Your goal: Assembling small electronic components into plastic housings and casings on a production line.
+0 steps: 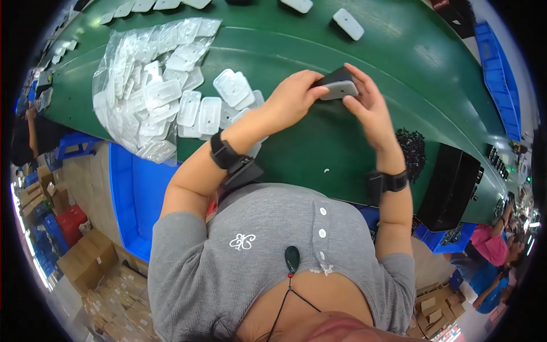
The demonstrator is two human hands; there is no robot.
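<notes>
- In the head view, your left hand (293, 97) comes in from the side, thumb pressed to the pale face of a two-tone piece (340, 90), its fingers mostly hidden behind.
- Your right hand (370, 102) closes on the other end, fingers over the dark upper edge, thumb underneath; pinching both ends probably steadies it and lets you press or turn it.
- The piece sits between your hands, raised off the green worktop (296, 157), pale face tilted your way, perhaps so you can see it; whether it's one part or two, you can't tell from here.
- Over to your left, white plastic pieces (209, 115) spread beside a see-through bag (102, 71), likely for easy reach.
- Near your right wrist lies a pile of small black parts (411, 154), a black box (447, 185) just beyond, both apparently within arm's reach.
</notes>
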